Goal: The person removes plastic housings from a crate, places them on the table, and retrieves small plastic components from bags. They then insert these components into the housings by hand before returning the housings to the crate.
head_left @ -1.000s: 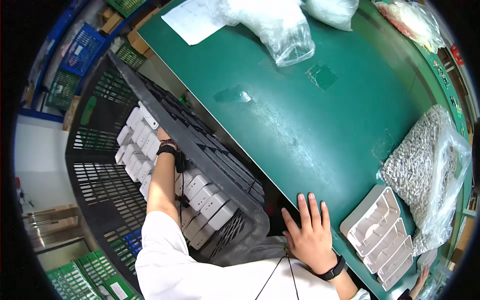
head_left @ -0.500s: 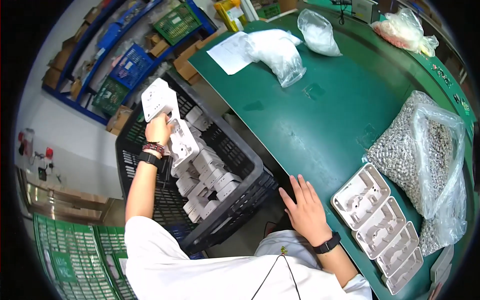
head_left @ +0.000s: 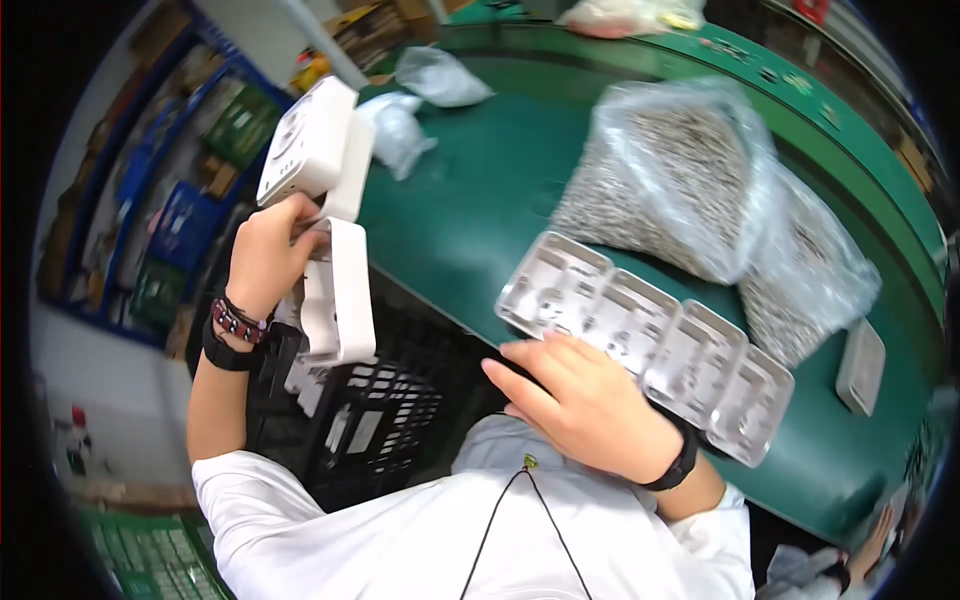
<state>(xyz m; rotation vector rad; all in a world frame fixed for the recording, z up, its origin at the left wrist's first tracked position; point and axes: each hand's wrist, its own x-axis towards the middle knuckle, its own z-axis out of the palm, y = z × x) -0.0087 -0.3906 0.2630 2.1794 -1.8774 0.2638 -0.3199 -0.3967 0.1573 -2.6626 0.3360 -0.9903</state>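
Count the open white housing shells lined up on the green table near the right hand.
4, side by side in a row: first shell, second, third, fourth nearest the table edge. The right hand may hide parts.

The green counter (head_left: 470, 215) carries a row of grey moulded trays (head_left: 650, 345), clear bags of small grey parts (head_left: 690, 190), and a lone tray (head_left: 860, 367).

I'm looking down at a workshop or small assembly plant. A long green-topped workbench (head_left: 480, 200) runs across the upper right of the frame, carrying a clear bag of small grey parts (head_left: 670, 170) and a row of white moulded plastic housings (head_left: 650, 340). At lower left stands a black plastic crate (head_left: 370, 430) of similar parts, and stacked blue and green storage bins (head_left: 190, 200) fill the upper left.
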